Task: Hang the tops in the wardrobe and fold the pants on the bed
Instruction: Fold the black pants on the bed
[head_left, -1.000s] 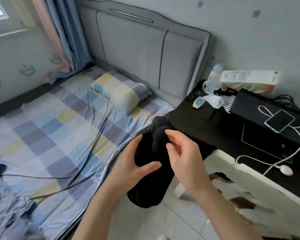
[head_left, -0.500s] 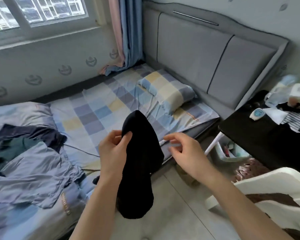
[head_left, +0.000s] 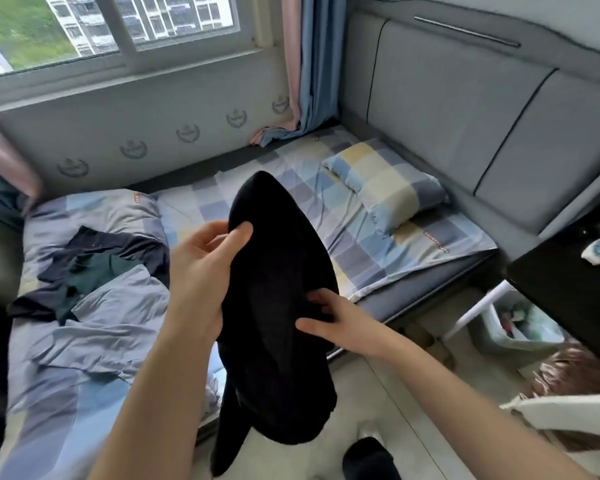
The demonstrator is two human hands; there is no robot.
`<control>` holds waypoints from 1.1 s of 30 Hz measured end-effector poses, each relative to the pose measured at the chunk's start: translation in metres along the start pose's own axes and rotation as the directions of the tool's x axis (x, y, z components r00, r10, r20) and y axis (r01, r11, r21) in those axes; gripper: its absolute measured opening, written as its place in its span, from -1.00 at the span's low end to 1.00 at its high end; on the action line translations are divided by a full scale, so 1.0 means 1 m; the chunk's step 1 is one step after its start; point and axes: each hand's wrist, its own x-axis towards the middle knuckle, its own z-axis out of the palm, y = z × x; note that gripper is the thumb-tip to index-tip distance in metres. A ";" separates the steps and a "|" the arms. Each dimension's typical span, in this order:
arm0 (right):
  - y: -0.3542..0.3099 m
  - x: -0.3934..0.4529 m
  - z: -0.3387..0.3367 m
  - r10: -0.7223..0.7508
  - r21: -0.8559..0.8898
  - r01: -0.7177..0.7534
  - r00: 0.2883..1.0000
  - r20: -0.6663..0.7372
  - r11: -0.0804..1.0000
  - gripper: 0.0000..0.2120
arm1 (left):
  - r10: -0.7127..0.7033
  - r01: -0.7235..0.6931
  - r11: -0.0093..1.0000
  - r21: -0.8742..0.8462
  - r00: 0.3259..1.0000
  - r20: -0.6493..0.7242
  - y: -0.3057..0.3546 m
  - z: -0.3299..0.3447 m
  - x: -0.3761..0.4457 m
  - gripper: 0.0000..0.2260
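A black garment (head_left: 278,306) hangs bunched in front of me, above the floor at the bed's near edge. My left hand (head_left: 201,271) grips its upper left side, thumb pressed into the cloth. My right hand (head_left: 336,323) holds its right side lower down, fingers on the fabric. I cannot tell whether it is a top or pants. The bed (head_left: 361,251) has a checked sheet. On it at the left lie a dark navy and green garment (head_left: 94,258) and a light grey-blue garment (head_left: 101,320). No wardrobe is in view.
A checked pillow (head_left: 388,188) lies by the grey padded headboard (head_left: 482,109). A black desk (head_left: 575,285) stands at the right, a bin (head_left: 520,327) under it. A white chair back (head_left: 568,414) is at lower right. Window and curtains are behind the bed.
My view has turned left from the desk toward the bed and window. My right hand, off the garment half a second ago, now holds its right side. The garment hangs higher.
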 end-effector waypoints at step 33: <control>-0.056 0.215 -0.181 0.382 0.841 -0.076 0.910 -0.162 0.536 -0.90 | -0.318 0.037 0.856 0.515 0.823 0.470 -0.077 0.118 0.133 -0.14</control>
